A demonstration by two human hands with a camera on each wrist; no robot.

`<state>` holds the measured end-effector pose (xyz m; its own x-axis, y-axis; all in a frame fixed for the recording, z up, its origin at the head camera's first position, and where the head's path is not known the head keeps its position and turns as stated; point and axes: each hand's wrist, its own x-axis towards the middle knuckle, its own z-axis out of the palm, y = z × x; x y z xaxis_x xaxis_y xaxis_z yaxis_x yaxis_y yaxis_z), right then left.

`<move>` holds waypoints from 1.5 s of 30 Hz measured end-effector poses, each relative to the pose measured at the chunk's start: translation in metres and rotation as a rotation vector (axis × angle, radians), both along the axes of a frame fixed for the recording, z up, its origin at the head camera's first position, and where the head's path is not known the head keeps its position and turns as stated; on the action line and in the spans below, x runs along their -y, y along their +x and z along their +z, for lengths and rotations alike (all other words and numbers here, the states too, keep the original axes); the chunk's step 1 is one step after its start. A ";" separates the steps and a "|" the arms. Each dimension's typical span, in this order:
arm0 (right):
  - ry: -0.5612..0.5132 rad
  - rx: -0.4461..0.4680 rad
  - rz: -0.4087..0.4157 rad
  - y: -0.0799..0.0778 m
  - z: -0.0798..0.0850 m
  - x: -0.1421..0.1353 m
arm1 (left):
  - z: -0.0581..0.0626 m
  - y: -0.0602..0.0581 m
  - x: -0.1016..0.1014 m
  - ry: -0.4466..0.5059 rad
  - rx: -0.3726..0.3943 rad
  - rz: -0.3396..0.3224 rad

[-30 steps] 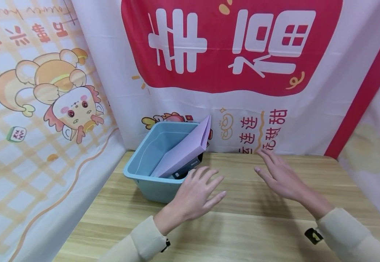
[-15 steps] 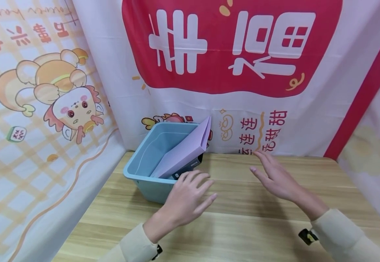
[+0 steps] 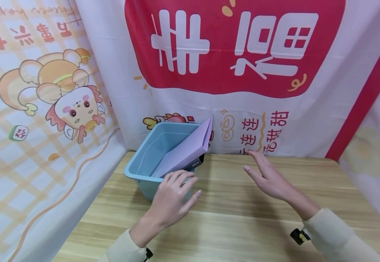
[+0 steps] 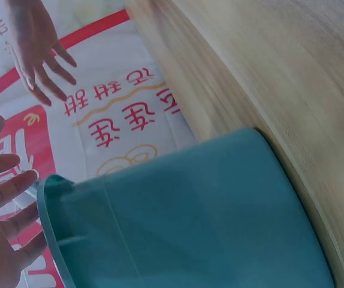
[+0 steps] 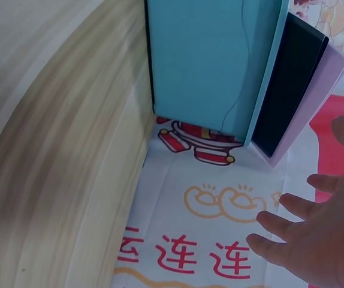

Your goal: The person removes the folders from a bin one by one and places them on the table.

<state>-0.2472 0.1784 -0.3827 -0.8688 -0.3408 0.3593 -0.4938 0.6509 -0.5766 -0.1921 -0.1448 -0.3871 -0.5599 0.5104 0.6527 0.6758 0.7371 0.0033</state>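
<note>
Two loose, empty hands: your left hand (image 3: 169,203) nearer, fronting the blue bin (image 3: 146,187) (contact unclear), your right hand (image 3: 270,179) well rightward; inside, beyond your left, the lilac folder (image 3: 183,150) slants up-right lengthwise

Blue bin (image 3: 147,186) on wooden table (image 3: 227,211)

Dark item (image 3: 196,163) mostly hidden beneath lilac folder (image 3: 184,150), head view.

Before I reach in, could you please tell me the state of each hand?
Left hand: open, holding nothing, by the blue bin; contact cannot be told.
Right hand: open, holding nothing, above the table.
</note>
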 end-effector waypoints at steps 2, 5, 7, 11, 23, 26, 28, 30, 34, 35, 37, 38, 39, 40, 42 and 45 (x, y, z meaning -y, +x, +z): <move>-0.019 0.017 0.007 0.001 0.001 0.002 | 0.000 0.000 0.003 0.009 -0.005 0.007; -0.047 0.048 0.006 0.002 0.003 0.006 | 0.000 -0.001 0.009 0.021 -0.009 0.015; -0.064 0.067 0.009 0.002 0.005 0.009 | 0.000 -0.002 0.014 0.027 -0.009 0.025; -0.125 0.114 0.020 0.003 0.008 0.016 | -0.001 -0.004 0.024 0.047 -0.006 0.056; -0.277 0.198 0.045 0.001 0.015 0.031 | -0.005 -0.011 0.057 0.135 -0.008 0.116; -0.311 0.212 0.060 0.000 0.017 0.035 | -0.006 -0.013 0.064 0.148 -0.014 0.135; -0.327 0.218 0.071 0.000 0.018 0.038 | -0.007 -0.014 0.068 0.147 -0.021 0.149; -0.340 0.225 0.081 0.000 0.018 0.041 | -0.009 -0.015 0.072 0.140 -0.025 0.161; -0.355 0.232 0.098 0.000 0.020 0.046 | -0.011 -0.015 0.079 0.119 -0.021 0.187; -0.358 0.234 0.104 0.000 0.020 0.047 | -0.011 -0.015 0.080 0.113 -0.018 0.195; -0.361 0.238 0.110 0.000 0.021 0.048 | -0.012 -0.015 0.084 0.109 -0.014 0.207; -0.362 0.241 0.113 -0.001 0.022 0.049 | -0.012 -0.016 0.086 0.107 -0.013 0.213; -0.362 0.246 0.117 -0.001 0.022 0.050 | -0.013 -0.017 0.087 0.106 -0.013 0.219; -0.360 0.250 0.119 -0.001 0.022 0.051 | -0.013 -0.018 0.089 0.106 -0.012 0.223; -0.357 0.254 0.120 -0.001 0.024 0.053 | -0.015 -0.019 0.093 0.106 -0.014 0.229; -0.362 0.247 0.131 -0.003 0.027 0.057 | -0.018 -0.023 0.098 0.095 -0.013 0.242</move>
